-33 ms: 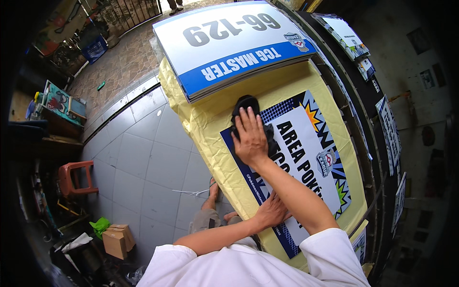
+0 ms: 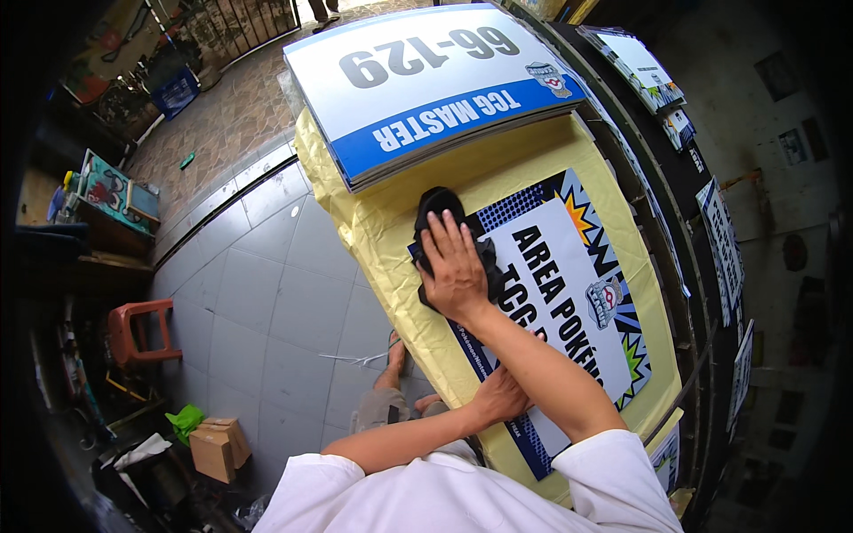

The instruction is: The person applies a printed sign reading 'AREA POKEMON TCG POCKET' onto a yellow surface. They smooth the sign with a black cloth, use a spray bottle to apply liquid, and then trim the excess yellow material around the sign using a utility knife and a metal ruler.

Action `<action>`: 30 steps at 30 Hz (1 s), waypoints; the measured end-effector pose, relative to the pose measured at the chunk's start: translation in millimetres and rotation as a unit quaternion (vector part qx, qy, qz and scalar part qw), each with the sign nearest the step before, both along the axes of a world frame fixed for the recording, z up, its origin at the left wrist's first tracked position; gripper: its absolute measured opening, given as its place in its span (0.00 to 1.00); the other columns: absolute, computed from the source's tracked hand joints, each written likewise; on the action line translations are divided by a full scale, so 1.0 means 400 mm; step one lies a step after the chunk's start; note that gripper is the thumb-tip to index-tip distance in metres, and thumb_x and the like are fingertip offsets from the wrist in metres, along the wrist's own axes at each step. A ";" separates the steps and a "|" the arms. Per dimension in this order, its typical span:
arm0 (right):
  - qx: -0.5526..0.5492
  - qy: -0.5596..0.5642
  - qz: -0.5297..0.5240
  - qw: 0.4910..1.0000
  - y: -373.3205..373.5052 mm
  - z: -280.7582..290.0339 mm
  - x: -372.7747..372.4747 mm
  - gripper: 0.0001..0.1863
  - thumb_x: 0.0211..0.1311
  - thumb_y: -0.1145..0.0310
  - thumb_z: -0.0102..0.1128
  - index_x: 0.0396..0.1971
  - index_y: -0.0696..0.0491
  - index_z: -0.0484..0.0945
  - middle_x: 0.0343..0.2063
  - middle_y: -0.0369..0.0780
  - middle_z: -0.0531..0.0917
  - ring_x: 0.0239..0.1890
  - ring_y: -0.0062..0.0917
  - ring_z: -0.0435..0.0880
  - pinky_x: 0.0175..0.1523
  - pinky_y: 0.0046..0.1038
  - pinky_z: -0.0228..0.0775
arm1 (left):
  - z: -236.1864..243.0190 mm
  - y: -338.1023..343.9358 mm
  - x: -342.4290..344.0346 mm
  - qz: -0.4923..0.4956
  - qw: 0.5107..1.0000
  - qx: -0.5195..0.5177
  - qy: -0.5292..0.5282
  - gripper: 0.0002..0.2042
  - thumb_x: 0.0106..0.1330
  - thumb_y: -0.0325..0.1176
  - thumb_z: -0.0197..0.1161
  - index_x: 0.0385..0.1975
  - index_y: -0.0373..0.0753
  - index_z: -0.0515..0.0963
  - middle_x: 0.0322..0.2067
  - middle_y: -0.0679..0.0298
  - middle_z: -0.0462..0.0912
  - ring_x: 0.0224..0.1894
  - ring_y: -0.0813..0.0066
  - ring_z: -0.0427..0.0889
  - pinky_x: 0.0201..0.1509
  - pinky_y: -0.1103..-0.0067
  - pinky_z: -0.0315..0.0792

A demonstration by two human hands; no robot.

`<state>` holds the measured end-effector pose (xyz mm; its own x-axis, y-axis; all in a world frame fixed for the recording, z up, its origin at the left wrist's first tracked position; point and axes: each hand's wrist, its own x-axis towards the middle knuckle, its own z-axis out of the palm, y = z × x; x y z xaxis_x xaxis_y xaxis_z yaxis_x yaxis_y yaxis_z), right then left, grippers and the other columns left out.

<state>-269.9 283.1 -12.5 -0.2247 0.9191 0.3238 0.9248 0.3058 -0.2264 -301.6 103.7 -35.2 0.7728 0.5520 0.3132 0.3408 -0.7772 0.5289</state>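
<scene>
My right hand (image 2: pixel 450 266) lies with fingers stretched flat over a black cloth-like pad (image 2: pixel 437 202), which rests on the left part of a printed sign (image 2: pixel 604 346) with blue edging and yellow and green starbursts. Lower down, my left hand (image 2: pixel 499 391) is on the same sign, fingers extended and partly hidden beneath my right forearm. Crumpled yellow paper (image 2: pixel 355 240) lines the work surface under the sign. A thick stack of white-and-blue printed boards (image 2: pixel 426 89) sits just beyond my right hand.
More printed boards (image 2: pixel 626 62) lie on a dark surface along the right. On the tiled floor to the left are a red stool (image 2: pixel 142 329) and cardboard pieces (image 2: pixel 218 449). A cluttered wooden stand (image 2: pixel 115 195) is at far left; someone's legs (image 2: pixel 324 13) show beyond the gate.
My right hand and the black pad have slid left and slightly toward me. My left hand remains low on the sign, now more covered by my right forearm.
</scene>
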 end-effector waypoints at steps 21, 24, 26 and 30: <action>0.045 -0.064 0.008 0.997 -0.015 -0.018 0.202 0.28 0.72 0.59 0.58 0.67 0.58 0.75 0.74 0.47 0.67 0.79 0.43 0.58 0.81 0.47 0.49 | 0.067 0.024 -0.083 0.089 0.965 0.032 -0.246 0.16 0.61 0.35 0.74 0.50 0.46 0.85 0.55 0.67 0.84 0.59 0.64 0.79 0.72 0.59 0.66; 0.019 -0.033 0.038 0.999 -0.085 -0.011 0.200 0.28 0.70 0.59 0.60 0.66 0.57 0.76 0.75 0.45 0.67 0.79 0.42 0.59 0.82 0.46 0.50 | 0.091 0.189 -0.188 0.341 0.919 0.045 -0.195 0.22 0.67 0.34 0.69 0.62 0.42 0.77 0.56 0.60 0.80 0.59 0.58 0.75 0.65 0.63 0.66; 0.028 -0.017 -0.002 0.999 -0.089 -0.016 0.191 0.28 0.70 0.60 0.61 0.66 0.57 0.76 0.74 0.45 0.68 0.79 0.42 0.59 0.82 0.46 0.50 | 0.095 0.304 -0.244 0.431 0.896 0.026 -0.108 0.26 0.71 0.38 0.66 0.68 0.41 0.72 0.61 0.57 0.75 0.64 0.56 0.70 0.67 0.62 0.63; 0.053 -0.022 -0.069 0.996 -0.126 -0.011 0.143 0.28 0.69 0.60 0.61 0.65 0.58 0.77 0.72 0.48 0.70 0.78 0.45 0.60 0.81 0.49 0.51 | -0.032 0.407 -0.255 0.369 0.924 0.097 0.009 0.32 0.74 0.45 0.62 0.75 0.43 0.65 0.66 0.59 0.70 0.71 0.59 0.63 0.76 0.56 0.49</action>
<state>-212.6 232.7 -16.8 -0.1142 0.9037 0.4126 0.9680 0.1946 -0.1585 -403.6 266.6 -48.2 0.2139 0.8660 0.4520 0.8237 -0.4087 0.3931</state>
